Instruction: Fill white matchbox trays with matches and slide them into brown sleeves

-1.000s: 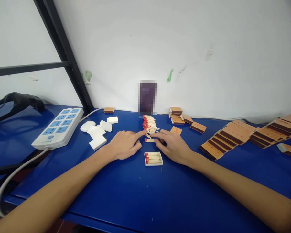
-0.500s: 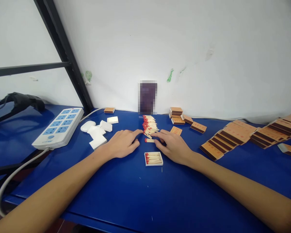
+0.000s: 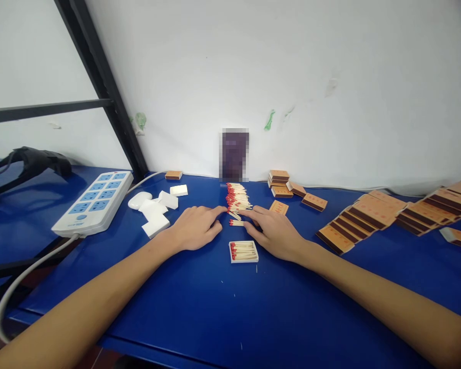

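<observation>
A pile of red-headed matches [image 3: 237, 196] lies on the blue table, heads pointing left. My left hand [image 3: 196, 228] rests on its left side, index fingertip at the heads of the nearest matches, thumb spread away from it. On the other side my right hand [image 3: 275, 231] reaches its fingers to the stick ends, with its thumb lower down. That thumb is at the end of a small separate group of matches [image 3: 236, 223]. Closer to me lies a white matchbox tray [image 3: 256, 254], with several matches lined up inside. Neither hand grips anything visibly.
White pieces [image 3: 155, 224] lie left of my left hand, beside a power strip [image 3: 111, 205]. Matchboxes [image 3: 278, 191] are stacked near the wall at right, and rows of matchbox sleeves [image 3: 376, 210] spread farther right. A pixelated dark rectangle [image 3: 234, 154] stands against the wall.
Almost nothing differs. My left index fingertip sits a touch farther right at the match heads, and a few matches at the pile's near edge have shifted slightly.
</observation>
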A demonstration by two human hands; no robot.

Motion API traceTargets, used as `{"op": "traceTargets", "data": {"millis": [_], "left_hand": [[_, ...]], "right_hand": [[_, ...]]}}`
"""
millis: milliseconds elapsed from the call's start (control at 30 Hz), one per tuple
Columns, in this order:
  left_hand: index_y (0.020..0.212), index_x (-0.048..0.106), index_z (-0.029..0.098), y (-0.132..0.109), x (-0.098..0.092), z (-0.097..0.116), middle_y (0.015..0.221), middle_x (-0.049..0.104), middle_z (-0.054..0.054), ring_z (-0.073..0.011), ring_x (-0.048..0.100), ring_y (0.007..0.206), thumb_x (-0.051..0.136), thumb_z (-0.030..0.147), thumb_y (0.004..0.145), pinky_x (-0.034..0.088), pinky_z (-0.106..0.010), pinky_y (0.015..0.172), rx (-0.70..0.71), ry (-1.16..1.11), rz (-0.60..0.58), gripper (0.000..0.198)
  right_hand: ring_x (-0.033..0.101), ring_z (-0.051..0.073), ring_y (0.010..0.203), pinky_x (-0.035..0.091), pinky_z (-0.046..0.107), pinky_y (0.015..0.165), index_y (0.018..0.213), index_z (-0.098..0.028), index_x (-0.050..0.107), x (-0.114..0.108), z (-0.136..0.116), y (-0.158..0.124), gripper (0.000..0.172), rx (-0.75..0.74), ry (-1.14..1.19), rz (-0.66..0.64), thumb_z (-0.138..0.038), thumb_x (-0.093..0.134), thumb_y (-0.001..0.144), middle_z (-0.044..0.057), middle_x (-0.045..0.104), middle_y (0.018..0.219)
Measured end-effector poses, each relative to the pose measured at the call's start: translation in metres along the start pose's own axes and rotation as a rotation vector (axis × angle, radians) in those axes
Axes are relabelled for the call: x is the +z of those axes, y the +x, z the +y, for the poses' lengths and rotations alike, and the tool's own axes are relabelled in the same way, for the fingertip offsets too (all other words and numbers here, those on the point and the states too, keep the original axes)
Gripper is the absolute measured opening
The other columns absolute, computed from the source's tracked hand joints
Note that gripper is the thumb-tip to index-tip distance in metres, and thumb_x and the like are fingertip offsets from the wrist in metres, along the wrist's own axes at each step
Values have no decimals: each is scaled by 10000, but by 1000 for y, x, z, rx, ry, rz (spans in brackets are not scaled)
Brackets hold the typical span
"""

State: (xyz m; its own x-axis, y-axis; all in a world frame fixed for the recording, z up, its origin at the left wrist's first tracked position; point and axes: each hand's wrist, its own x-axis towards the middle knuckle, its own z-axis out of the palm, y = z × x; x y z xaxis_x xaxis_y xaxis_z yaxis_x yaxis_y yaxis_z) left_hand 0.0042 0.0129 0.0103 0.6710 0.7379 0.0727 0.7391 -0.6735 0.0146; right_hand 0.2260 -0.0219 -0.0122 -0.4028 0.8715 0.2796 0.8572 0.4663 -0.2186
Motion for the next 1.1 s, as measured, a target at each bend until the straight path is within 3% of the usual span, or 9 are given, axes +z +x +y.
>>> {"op": "traceTargets", "data": {"millis": [167,700,900,1100], "left_hand": [[1321,419,233,1,-2,0,897,677,-56,-254,644,800,298,331,926,452,-356,693,-11,1,-18,425],[1286,437,229,-2,-2,-1,912,662,-42,-220,629,814,319,295,909,448,-335,704,43,-58,-14,400],[1264,460,243,-4,-6,0,888,658,-30,-223,626,821,331,279,907,448,-335,695,48,-76,-6,381],[1272,456,234,-5,-5,0,918,663,-38,-224,626,839,342,272,907,450,-337,708,45,-85,-2,384]], "right_hand": [[580,171,796,362,279,625,1295,-218,524,-1,-2,0,387,-7,-39,-19,-314,361,958,62,613,991],[578,174,781,358,277,615,1340,-236,477,-2,-3,1,414,-1,-61,-47,-331,328,965,65,609,1019],[583,178,817,399,287,667,1316,-229,495,-1,-1,-1,393,-26,37,-1,-311,348,961,67,616,1022],[535,141,690,362,260,598,1218,-233,583,0,2,-2,346,-81,83,30,-240,368,947,36,588,865]]}}
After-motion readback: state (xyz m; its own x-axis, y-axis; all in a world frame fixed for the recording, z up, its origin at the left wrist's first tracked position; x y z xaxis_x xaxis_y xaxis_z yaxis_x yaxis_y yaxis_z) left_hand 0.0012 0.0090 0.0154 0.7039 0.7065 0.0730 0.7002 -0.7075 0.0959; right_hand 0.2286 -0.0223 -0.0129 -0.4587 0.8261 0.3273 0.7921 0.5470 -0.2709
